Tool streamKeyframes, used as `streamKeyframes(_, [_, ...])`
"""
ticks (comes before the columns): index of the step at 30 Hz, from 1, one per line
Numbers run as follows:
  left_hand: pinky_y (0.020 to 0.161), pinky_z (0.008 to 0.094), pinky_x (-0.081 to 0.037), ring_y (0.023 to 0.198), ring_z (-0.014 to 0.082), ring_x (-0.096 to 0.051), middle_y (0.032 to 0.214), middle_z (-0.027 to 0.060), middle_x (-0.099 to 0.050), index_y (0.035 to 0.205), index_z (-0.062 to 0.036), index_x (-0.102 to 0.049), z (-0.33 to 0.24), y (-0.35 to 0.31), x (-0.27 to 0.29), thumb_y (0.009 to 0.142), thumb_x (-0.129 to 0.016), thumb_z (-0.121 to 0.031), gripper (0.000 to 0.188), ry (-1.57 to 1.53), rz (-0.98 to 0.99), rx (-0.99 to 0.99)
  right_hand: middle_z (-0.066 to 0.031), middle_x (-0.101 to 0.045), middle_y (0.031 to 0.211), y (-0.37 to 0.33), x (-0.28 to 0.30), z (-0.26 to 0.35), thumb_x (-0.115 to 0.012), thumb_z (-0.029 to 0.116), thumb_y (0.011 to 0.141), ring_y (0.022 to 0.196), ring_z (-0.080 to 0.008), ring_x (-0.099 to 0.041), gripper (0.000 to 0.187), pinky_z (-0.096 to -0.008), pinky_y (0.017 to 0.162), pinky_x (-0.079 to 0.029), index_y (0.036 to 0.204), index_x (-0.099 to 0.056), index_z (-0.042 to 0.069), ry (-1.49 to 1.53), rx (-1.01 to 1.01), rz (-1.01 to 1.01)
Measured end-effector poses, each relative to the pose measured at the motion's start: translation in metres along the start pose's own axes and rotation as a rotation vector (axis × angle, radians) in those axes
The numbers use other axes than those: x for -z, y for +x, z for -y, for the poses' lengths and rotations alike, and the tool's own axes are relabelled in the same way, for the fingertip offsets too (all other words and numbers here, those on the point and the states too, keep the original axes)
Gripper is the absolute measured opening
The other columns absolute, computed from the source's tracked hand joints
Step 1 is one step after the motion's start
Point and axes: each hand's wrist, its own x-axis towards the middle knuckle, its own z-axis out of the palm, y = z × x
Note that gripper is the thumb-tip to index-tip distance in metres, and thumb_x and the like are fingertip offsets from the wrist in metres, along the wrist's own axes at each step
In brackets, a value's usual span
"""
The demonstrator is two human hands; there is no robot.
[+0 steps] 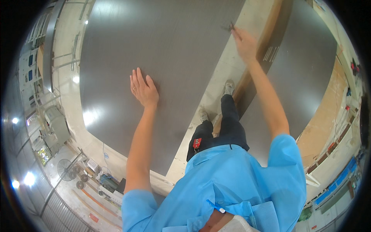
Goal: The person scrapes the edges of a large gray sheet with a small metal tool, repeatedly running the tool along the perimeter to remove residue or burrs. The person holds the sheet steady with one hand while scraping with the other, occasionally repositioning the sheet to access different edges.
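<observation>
A large dark grey-brown panel (181,58) lies in front of me. My left hand (143,89) rests palm down on it, fingers stretched out, with a ring on one finger. My right hand (244,45) is raised by the panel's right edge, its fingers closed round a small dark tool (230,27). The tool is blurred, so its exact kind cannot be made out; its thin tip points left, over the panel's edge.
To my right is a stack of similar dark sheets (305,58) with a brown side (266,44). My shoes (229,87) stand on the pale floor between stack and panel. A fan (67,169) and some equipment (110,181) are at lower left. Metal frames (73,54) stand farther left.
</observation>
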Motion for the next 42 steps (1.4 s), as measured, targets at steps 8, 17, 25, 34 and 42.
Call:
streamKeyframes(8, [0.132,0.0537,-0.020,0.165,0.0368,-0.025,0.175,0.0141,-0.035,0.168,-0.0122,-0.040,0.009,0.006,-0.014,0.114,-0.042,-0.042,0.061,-0.035,-0.053,-0.088,-0.0112,-0.065,0.081,-0.194,-0.014,0.113,-0.075,0.005,0.094,0.071,-0.0275,-0.064,0.036,-0.0389,0.064,-0.053,0.129,-0.078,0.009,0.037,0.069,0.135])
streamKeyframes(17, [0.131,0.0556,-0.024,0.162,0.0405,-0.029,0.174,0.0166,-0.038,0.167,-0.0129,-0.042,0.133,-0.075,0.034,0.113,-0.050,-0.037,0.060,-0.136,0.182,-0.292,-0.0131,-0.073,0.113,-0.287,0.002,0.178,-0.069,0.005,0.098,0.110,-0.0310,-0.071,0.054,-0.0420,0.088,-0.061,0.150,-0.062,0.015,-0.188,0.243,0.824])
streamKeyframes(25, [0.130,0.0547,-0.027,0.159,0.0451,-0.033,0.171,0.0212,-0.040,0.166,-0.0067,-0.041,0.239,-0.177,0.053,0.114,-0.044,-0.034,0.059,0.022,0.004,-0.204,-0.0113,-0.081,0.110,-0.111,-0.013,0.067,-0.066,0.009,0.100,0.096,-0.0311,-0.077,0.027,-0.0397,0.082,-0.063,0.123,-0.079,0.012,-0.250,-0.016,0.169])
streamKeyframes(34, [0.130,0.0535,-0.028,0.160,0.0398,-0.032,0.172,0.0181,-0.039,0.167,-0.0083,-0.040,0.226,-0.170,0.057,0.113,-0.043,-0.036,0.061,0.080,0.031,-0.136,-0.0107,-0.073,0.128,-0.304,0.000,0.197,-0.064,0.009,0.100,0.118,-0.0323,-0.070,0.040,-0.0429,0.096,-0.059,0.139,-0.069,0.010,-0.086,0.303,0.752])
streamKeyframes(42, [0.128,0.0541,-0.029,0.159,0.0414,-0.034,0.171,0.0187,-0.041,0.167,-0.0081,-0.040,0.232,-0.171,0.057,0.112,-0.046,-0.033,0.061,0.079,0.011,-0.183,-0.0104,-0.079,0.107,-0.064,0.000,0.035,-0.068,0.015,0.103,0.097,-0.0316,-0.075,0.026,-0.0386,0.083,-0.059,0.127,-0.078,0.013,-0.204,0.119,0.091])
